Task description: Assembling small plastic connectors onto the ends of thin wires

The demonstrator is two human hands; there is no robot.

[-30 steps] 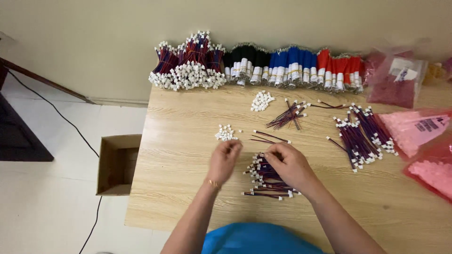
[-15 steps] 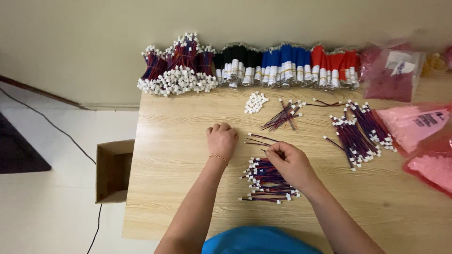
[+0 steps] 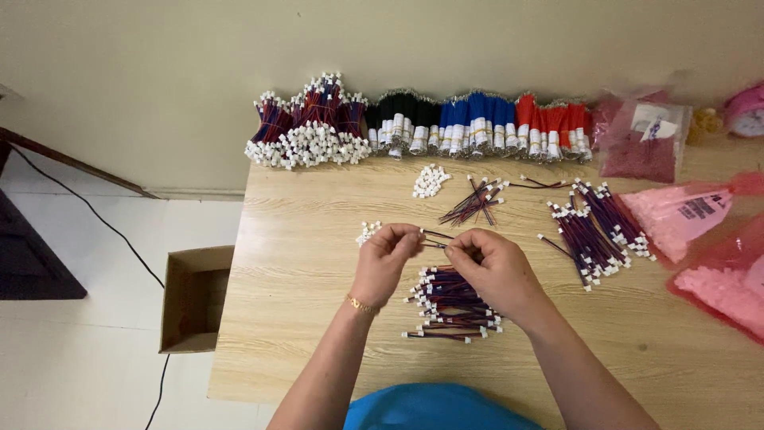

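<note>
1. Thin dark red-and-blue wire lead (image 3: 436, 236) is held just above the pale wooden table (image 3: 302, 318), spanning the short gap between both hands, near the table's middle.
2. Left hand (image 3: 387, 259), with a gold bracelet at the wrist, has its fingertips pressed together, pinching the wire's left end; whether a connector sits there is too small to tell.
3. Right hand (image 3: 492, 271) has its fingers curled, thumb and forefinger pinching the wire's right end.
4. Loose pile of finished red-and-blue leads with white plugs (image 3: 452, 306) lies on the table directly below the hands, partly covered by the right hand.
5. Small heap of white plastic connectors (image 3: 368, 232) sits just left of the left hand; a second white heap (image 3: 430, 181) lies farther back.
6. Bare wires (image 3: 475, 203) lie behind the hands, and another batch of plugged leads (image 3: 597, 231) lies to the right.
7. Bundled wires in purple, black, blue and red (image 3: 422, 123) line the wall edge.
8. Pink plastic bags (image 3: 692, 215) rest at the right; a brown cardboard box (image 3: 195, 299) stands on the floor at the left.
</note>
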